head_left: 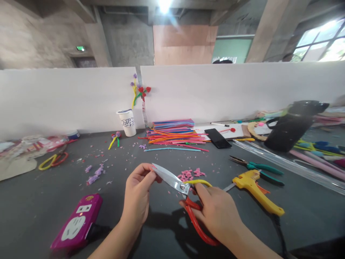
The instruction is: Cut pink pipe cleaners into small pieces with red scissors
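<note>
My right hand (pixel 212 210) grips the scissors (pixel 172 180), which have one red and one yellow handle loop. Their blades point up and left, and the tips reach the fingers of my left hand (pixel 138 190). Thumb and forefinger of that hand are pinched together on a small pink piece of pipe cleaner (pixel 153 166), mostly hidden by the fingers and blade. Just beyond the scissors lie short pink pipe cleaner pieces (pixel 185 175) in a small heap. Fluffy purple pieces (pixel 95 175) are on the dark table to the left.
A bundle of coloured pipe cleaners (pixel 175 136) lies at the back beside a white cup (pixel 127 123) and a phone (pixel 217 138). On the right are a yellow glue gun (pixel 256 190), pliers (pixel 258 167) and a black jug (pixel 293 126). A purple power strip (pixel 78 223) sits front left.
</note>
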